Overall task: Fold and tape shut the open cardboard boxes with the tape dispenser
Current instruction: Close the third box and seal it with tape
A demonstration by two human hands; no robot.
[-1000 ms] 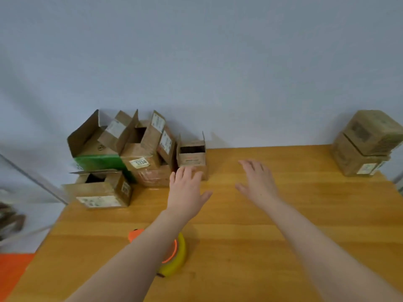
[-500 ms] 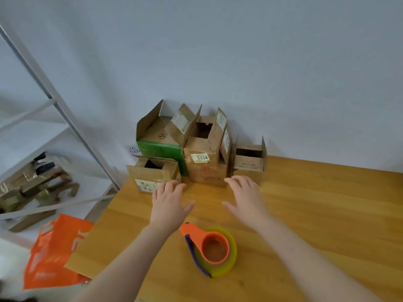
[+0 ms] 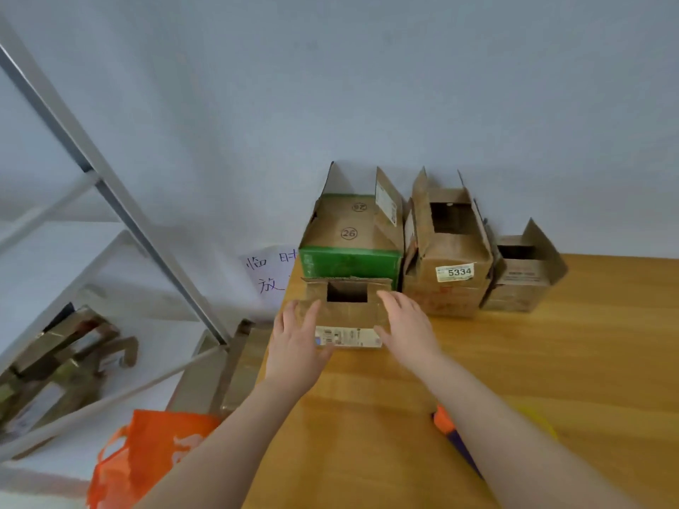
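Moved since half a second ago: both hands have gone forward from the bare table (image 3: 551, 361) to the near box (image 3: 347, 317), and the view has swung left with them. Left hand (image 3: 297, 347): fingers straight, palm against the box's left side, thumb at the label's edge, nothing gripped. Right hand (image 3: 408, 328): fingers straight along the box's right edge, likewise gripping nothing; from here I read both as touching the cardboard, a flat two-sided hold rather than a clasp. Near box: at the table's left edge, upright, top open, flaps not yet folded. Green box (image 3: 349, 260): directly behind it, flaps up. 5334 box (image 3: 446, 273): just right of the green one, open. End box (image 3: 521, 277): rightmost in the row, open, one flap raised. Dispenser (image 3: 442, 422): on the table close to me, mostly hidden under the right forearm, untouched. Off the table, left: rack (image 3: 110, 185), orange bag (image 3: 154, 450), handwritten note (image 3: 268, 273). My judgement: the first box is now chosen and bracketed. Next comes drawing it clear of the row and folding the flaps, and taping waits until a hand is free for the dispenser.
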